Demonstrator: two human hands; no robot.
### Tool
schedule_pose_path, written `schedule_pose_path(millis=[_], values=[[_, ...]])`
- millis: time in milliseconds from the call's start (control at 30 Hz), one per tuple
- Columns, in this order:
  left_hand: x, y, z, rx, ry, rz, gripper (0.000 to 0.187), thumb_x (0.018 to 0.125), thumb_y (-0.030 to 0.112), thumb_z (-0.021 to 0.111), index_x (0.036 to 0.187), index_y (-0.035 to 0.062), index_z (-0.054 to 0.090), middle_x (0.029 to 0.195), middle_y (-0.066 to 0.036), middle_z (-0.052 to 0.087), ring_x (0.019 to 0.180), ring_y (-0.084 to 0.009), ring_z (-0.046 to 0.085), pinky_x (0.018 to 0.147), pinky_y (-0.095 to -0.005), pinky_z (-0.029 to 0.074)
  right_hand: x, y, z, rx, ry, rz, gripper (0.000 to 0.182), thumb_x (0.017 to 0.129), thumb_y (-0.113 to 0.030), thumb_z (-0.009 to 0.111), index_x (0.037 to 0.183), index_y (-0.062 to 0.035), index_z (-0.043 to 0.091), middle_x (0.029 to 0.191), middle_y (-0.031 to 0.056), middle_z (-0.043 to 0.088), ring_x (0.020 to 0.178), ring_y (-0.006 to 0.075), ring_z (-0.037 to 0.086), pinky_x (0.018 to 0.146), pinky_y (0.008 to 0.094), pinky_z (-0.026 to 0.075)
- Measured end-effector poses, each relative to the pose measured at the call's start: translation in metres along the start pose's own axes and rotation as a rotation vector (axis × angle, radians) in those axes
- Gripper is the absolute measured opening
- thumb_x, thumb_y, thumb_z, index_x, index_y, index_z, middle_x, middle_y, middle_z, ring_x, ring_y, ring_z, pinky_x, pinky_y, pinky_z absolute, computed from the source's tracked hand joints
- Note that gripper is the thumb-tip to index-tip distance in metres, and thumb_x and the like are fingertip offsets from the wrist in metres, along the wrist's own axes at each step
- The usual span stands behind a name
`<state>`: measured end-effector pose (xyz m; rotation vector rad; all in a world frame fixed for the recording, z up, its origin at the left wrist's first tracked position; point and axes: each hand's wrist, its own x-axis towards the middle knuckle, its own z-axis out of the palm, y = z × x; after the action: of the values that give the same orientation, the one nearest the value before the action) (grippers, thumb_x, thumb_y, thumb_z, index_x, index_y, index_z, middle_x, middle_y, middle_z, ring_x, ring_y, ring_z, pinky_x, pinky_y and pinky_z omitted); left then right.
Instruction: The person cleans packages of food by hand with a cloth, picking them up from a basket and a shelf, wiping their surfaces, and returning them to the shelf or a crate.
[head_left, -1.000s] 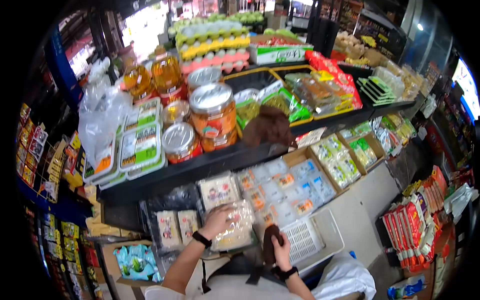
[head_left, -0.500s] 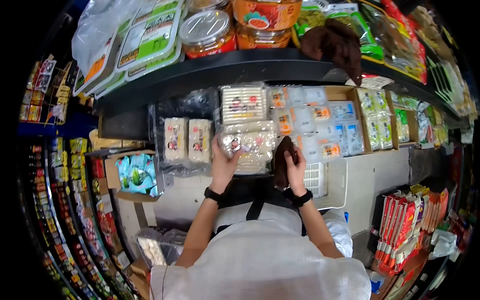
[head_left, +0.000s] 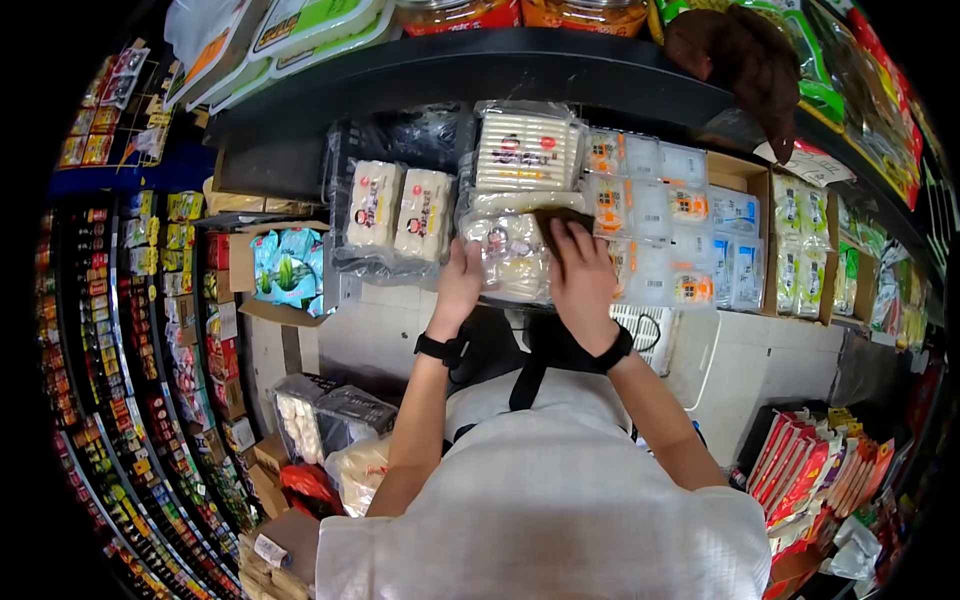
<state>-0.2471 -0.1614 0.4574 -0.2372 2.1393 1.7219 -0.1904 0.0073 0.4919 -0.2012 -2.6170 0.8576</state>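
A clear plastic pack (head_left: 508, 262) of white food, with print I cannot read, lies at the front of the middle stack. My left hand (head_left: 459, 287) is closed at the pack's left edge, its fingertips partly hidden. My right hand (head_left: 585, 290) holds a dark brown cloth (head_left: 549, 229) against the pack's upper right part, the back of the hand facing up. Behind stands a pack of white sticks (head_left: 529, 153). Left of my hands, two printed white packs (head_left: 398, 208) rest in a plastic-lined black crate.
A black shelf edge (head_left: 450, 75) crosses above my hands, and a brown glove (head_left: 742, 62) hangs over it. Clear packs with orange labels (head_left: 690, 204) stand to the right. Below them is a white basket (head_left: 690, 355). A carton with blue bags (head_left: 287, 268) sits left.
My right hand has brought the brown cloth from beside the pack onto its upper right part. My left thumb has left the pack's top for its left edge. The view has shifted.
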Motion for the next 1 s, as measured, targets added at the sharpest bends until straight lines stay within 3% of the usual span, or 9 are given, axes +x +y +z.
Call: schedule_pose_path(millis=[167,300,333,433,767,867,900,967,1000], values=[[0.007,-0.023,-0.003,0.247,0.069,0.142,0.045,0.096,0.029,0.032,0.122,-0.0069,0.039,0.109,-0.029,0.054,0.103,-0.0415,0.052,0.087,-0.0367,0.04,-0.001,-0.044,0.048,-0.196,-0.072,-0.271,0.042,0.066,-0.01,0.055,0.108,-0.0032,0.056,0.109,0.0097,0.054,0.086,0.0226,0.051,0.07,0.0313,0.046],[0.007,-0.017,-0.006,0.171,0.1,0.112,0.034,0.095,0.023,0.037,0.113,-0.0039,0.046,0.083,-0.016,0.058,0.079,-0.023,0.058,0.073,-0.0325,0.047,0.003,-0.044,0.054,-0.095,-0.112,-0.303,0.041,0.065,-0.014,0.06,0.106,-0.0082,0.059,0.11,0.0063,0.054,0.089,0.0231,0.051,0.071,0.0323,0.046],[0.014,-0.026,-0.007,0.164,0.11,0.154,0.029,0.094,0.023,0.041,0.107,-0.002,0.048,0.074,-0.009,0.053,0.066,-0.013,0.053,0.059,-0.0301,0.05,0.007,-0.037,0.046,-0.055,-0.142,-0.268,0.038,0.063,-0.011,0.061,0.102,-0.0106,0.062,0.109,0.005,0.055,0.091,0.0246,0.052,0.071,0.0336,0.047],[0.008,-0.016,-0.005,-0.05,0.002,-0.011,0.033,0.094,0.029,0.041,0.108,-0.0007,0.047,0.082,-0.009,0.055,0.066,-0.0143,0.057,0.047,-0.0286,0.053,0.017,-0.008,0.021,-0.139,-0.092,-0.239,0.029,0.061,-0.004,0.058,0.089,-0.0093,0.064,0.102,0.0049,0.056,0.088,0.0256,0.052,0.066,0.0341,0.048],[0.01,-0.004,-0.009,-0.36,-0.147,-0.073,0.042,0.096,0.029,0.036,0.122,-0.0026,0.041,0.085,-0.007,0.058,0.071,-0.0127,0.056,0.055,-0.0286,0.054,0.022,-0.017,0.033,-0.188,-0.101,-0.191,0.04,0.056,-0.005,0.065,0.096,-0.0059,0.063,0.098,0.0109,0.052,0.086,0.0294,0.053,0.066,0.0366,0.05],[0.015,-0.007,-0.018,0.023,-0.123,-0.148,0.039,0.096,0.028,0.036,0.118,-0.0029,0.046,0.089,-0.007,0.059,0.077,-0.0118,0.055,0.055,-0.0274,0.053,0.022,-0.049,0.042,-0.037,-0.171,-0.198,0.03,0.064,-0.004,0.059,0.093,-0.0094,0.065,0.099,0.0088,0.054,0.085,0.0277,0.055,0.067,0.0364,0.049],[0.014,-0.01,-0.015,0.021,-0.121,-0.146,0.039,0.096,0.028,0.036,0.118,-0.0029,0.046,0.089,-0.007,0.059,0.077,-0.0118,0.055,0.055,-0.0274,0.053,0.02,-0.053,0.044,-0.007,-0.201,-0.203,0.03,0.064,-0.005,0.06,0.093,-0.0099,0.065,0.1,0.0087,0.054,0.087,0.0268,0.055,0.068,0.0361,0.05],[0.012,-0.023,-0.007,-0.023,0.044,0.186,0.038,0.096,0.026,0.036,0.112,-0.0045,0.051,0.086,-0.007,0.059,0.071,-0.0114,0.054,0.055,-0.0266,0.052,0.016,-0.048,0.038,-0.017,-0.258,-0.226,0.031,0.064,-0.005,0.06,0.094,-0.0106,0.065,0.101,0.0072,0.054,0.088,0.0267,0.055,0.07,0.0353,0.05],[0.025,-0.054,-0.009,-0.046,0.046,0.151,0.039,0.096,0.029,0.035,0.111,-0.0041,0.051,0.087,-0.007,0.057,0.063,-0.0108,0.052,0.05,-0.0296,0.055,0.014,-0.042,0.032,-0.045,-0.25,-0.231,0.031,0.064,-0.004,0.06,0.094,-0.011,0.065,0.101,0.006,0.054,0.088,0.0269,0.055,0.07,0.0353,0.05]])
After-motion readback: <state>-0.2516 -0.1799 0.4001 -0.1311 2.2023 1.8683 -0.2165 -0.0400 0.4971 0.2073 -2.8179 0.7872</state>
